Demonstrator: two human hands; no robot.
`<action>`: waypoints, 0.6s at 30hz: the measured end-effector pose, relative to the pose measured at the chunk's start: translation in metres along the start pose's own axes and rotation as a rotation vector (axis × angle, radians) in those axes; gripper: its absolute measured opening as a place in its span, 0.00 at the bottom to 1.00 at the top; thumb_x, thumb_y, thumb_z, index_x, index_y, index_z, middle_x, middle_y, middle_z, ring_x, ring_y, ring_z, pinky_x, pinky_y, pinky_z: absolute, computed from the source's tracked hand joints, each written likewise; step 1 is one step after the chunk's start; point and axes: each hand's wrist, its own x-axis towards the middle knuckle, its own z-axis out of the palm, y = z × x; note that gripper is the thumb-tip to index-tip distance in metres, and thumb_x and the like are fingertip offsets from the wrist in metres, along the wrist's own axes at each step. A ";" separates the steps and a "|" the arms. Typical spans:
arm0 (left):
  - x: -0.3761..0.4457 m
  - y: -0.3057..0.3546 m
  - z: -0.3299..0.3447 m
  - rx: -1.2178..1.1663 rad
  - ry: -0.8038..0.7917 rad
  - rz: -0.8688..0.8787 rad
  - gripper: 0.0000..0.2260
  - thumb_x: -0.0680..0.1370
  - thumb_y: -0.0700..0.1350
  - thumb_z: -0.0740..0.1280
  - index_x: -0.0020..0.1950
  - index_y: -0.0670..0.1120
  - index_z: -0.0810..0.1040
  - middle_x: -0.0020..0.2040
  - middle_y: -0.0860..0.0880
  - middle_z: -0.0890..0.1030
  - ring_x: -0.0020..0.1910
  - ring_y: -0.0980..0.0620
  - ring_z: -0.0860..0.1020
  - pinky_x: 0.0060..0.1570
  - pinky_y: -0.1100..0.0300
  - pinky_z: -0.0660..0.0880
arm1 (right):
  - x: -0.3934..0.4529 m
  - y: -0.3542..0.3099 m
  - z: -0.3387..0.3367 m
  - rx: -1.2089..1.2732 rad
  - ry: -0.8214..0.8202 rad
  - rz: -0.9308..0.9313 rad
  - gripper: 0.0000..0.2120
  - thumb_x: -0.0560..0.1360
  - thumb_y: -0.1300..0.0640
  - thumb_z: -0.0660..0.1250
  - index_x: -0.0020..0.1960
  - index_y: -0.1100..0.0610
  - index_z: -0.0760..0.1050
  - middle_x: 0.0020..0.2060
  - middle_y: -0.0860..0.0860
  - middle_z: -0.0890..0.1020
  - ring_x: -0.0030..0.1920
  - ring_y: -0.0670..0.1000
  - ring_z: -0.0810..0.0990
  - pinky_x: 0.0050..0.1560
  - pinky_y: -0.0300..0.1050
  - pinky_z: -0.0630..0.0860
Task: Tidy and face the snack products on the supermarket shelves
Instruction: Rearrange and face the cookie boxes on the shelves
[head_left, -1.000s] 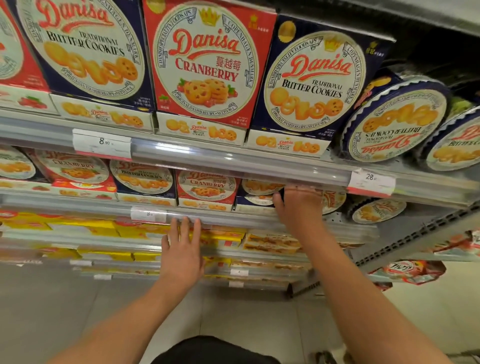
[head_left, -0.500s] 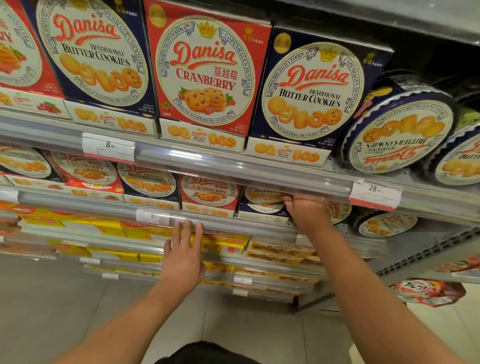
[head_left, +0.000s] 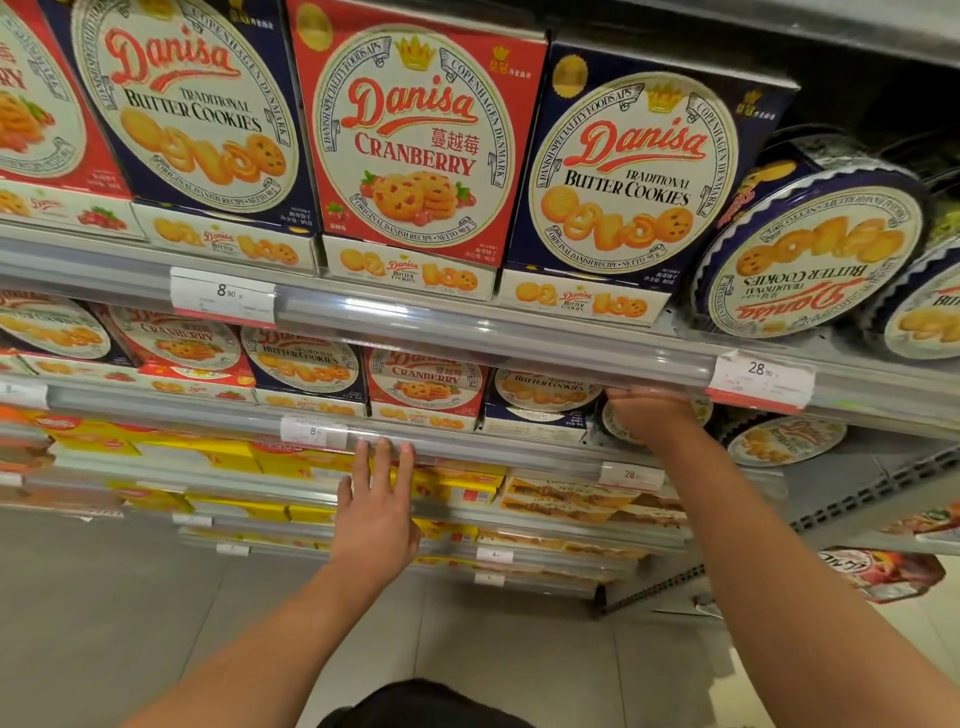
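My right hand (head_left: 649, 421) reaches into the second shelf just under the upper shelf rail (head_left: 519, 338). Its fingers are hidden behind that rail. It sits between a blue Danisa butter cookies box (head_left: 540, 400) and a round Danisa tin (head_left: 784, 439), over a partly hidden tin (head_left: 615, 428). My left hand (head_left: 376, 514) is flat with straight fingers, the tips touching the second shelf's rail (head_left: 467, 449) below a red cranberry box (head_left: 423, 384). On the top shelf stand a red cranberry box (head_left: 415, 145), blue butter cookies boxes (head_left: 634, 171) and a round tin (head_left: 810, 260) with its label upside down.
Price tags reading 8.90 (head_left: 223, 293) and 28.90 (head_left: 761, 371) sit on the upper rail. Yellow and orange boxes (head_left: 208, 457) fill the lower shelves. A red snack bag (head_left: 883, 577) lies low on the right. Grey floor tiles (head_left: 130, 597) lie below.
The view has drawn closer to the shelves. My right hand has shifted slightly up under the upper rail. My left hand stays at the second shelf's rail.
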 end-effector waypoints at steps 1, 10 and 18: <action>0.000 0.000 0.001 0.002 0.003 0.002 0.46 0.77 0.56 0.67 0.83 0.47 0.39 0.83 0.40 0.45 0.81 0.34 0.39 0.78 0.38 0.58 | -0.003 -0.002 0.000 0.002 0.001 0.010 0.19 0.86 0.54 0.56 0.74 0.58 0.71 0.73 0.57 0.74 0.73 0.57 0.70 0.67 0.45 0.64; -0.001 0.000 -0.002 0.021 -0.006 0.006 0.47 0.78 0.57 0.66 0.83 0.47 0.36 0.83 0.40 0.42 0.81 0.35 0.38 0.78 0.39 0.57 | -0.012 -0.002 0.000 -0.020 0.049 -0.003 0.19 0.86 0.52 0.56 0.70 0.58 0.75 0.67 0.60 0.78 0.68 0.61 0.75 0.67 0.52 0.69; 0.000 0.000 -0.001 0.020 -0.023 0.003 0.47 0.78 0.57 0.66 0.82 0.47 0.35 0.83 0.40 0.40 0.81 0.35 0.37 0.78 0.38 0.56 | -0.016 -0.001 0.004 -0.012 0.105 -0.015 0.20 0.86 0.50 0.53 0.67 0.61 0.76 0.62 0.62 0.80 0.63 0.63 0.77 0.63 0.53 0.72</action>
